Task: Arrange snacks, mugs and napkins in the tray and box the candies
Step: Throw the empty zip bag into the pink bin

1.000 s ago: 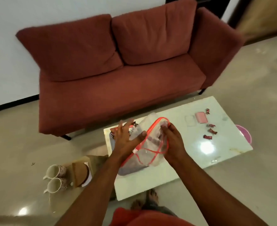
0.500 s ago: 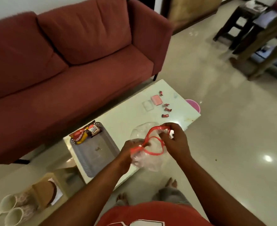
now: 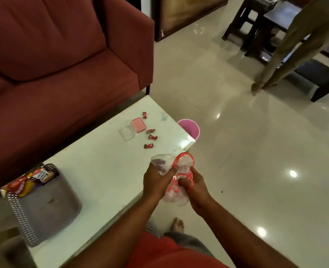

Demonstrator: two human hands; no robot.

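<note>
On the left of the white table [image 3: 94,171] sits a grey tray [image 3: 49,207]. Snack packs [image 3: 27,180] lie at its far end. Farther right, four red candies [image 3: 152,137] lie loose beside a small pink box [image 3: 138,124] and its clear lid [image 3: 126,133]. At the table's near edge, the left hand [image 3: 156,183] and the right hand [image 3: 195,187] both squeeze a clear plastic bag [image 3: 176,171] with a red rim, fingers curled tight around it. A pink bin [image 3: 190,129] stands on the floor past the table corner.
</note>
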